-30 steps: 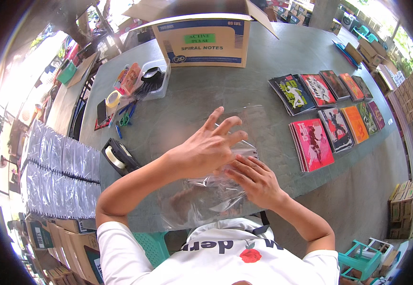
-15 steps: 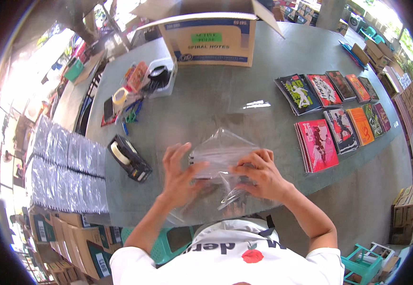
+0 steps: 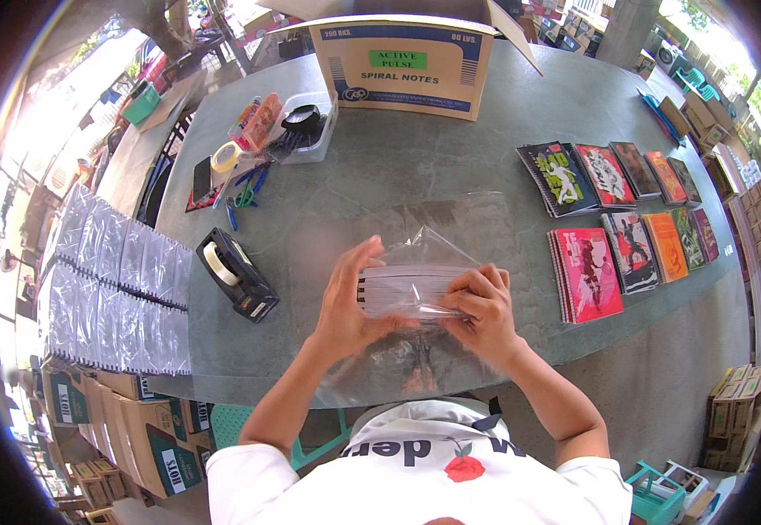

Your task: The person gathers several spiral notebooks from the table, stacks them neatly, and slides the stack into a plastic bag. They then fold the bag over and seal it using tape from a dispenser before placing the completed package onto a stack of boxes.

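Our hands (image 3: pixel 345 302) (image 3: pixel 485 311) clamped a stack of spiral notebooks (image 3: pixel 407 290) inside its clear plastic bag (image 3: pixel 437 232), unsealed; loose notebooks (image 3: pixel 625 219) waited along the tabletop's right edge.

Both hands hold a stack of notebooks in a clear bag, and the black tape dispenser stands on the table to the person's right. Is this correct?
Not quite. The head view shows the black tape dispenser on the person's left, not right. The left hand and right hand do hold the stack of notebooks in the clear bag.

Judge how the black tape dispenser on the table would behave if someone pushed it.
The tape dispenser looks blocky and low, so it would probably slide rather than tip. Its long flat base suggests it won't roll. Such dispensers are often weighted, so it may feel heavy for its size.
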{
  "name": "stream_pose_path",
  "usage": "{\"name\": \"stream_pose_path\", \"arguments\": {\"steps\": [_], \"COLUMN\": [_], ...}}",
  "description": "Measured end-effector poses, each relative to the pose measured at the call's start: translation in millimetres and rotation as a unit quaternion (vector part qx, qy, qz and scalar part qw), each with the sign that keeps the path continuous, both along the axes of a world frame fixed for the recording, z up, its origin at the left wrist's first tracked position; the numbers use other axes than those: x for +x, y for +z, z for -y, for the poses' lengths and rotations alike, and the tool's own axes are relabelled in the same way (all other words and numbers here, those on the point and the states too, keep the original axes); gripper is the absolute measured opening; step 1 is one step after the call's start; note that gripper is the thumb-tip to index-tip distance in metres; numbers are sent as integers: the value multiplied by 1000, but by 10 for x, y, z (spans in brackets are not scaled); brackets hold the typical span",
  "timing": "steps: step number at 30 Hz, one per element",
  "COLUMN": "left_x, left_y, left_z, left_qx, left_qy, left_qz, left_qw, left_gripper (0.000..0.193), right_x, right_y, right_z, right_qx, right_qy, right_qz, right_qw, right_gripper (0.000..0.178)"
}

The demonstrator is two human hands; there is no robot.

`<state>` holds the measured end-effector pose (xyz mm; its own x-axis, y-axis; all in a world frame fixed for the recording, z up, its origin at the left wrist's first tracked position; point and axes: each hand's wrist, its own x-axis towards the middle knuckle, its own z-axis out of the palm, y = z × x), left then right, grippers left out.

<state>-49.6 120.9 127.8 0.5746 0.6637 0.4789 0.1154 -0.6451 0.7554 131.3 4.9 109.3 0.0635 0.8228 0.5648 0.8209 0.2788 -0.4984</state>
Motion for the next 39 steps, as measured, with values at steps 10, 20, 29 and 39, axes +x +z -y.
{"name": "stream_pose_path", "arguments": {"steps": [10,20,29,39], "left_x": [232,-7,-54,-1603], "left_y": [213,167,-269,-1089], "left_z": [-371,2,247,-961], "left_qx": [-114,358,389,307], "left_qy": [-138,-162,-107,543], "left_qz": [-155,-216,-49,-69], "left_qw": [972,894,913,778], "left_gripper": [27,26,17,21], "right_x": [344,23,106,9], "right_y": [171,563,350,461], "right_z": [-270,205,-217,-230], "right_qx": [-208,-153,-200,-224], "right_qy": [-17,122,214,217], "right_qz": [-302,248,172,279], "right_qw": [930,949,941,908], "right_gripper": [34,35,51,62]}}
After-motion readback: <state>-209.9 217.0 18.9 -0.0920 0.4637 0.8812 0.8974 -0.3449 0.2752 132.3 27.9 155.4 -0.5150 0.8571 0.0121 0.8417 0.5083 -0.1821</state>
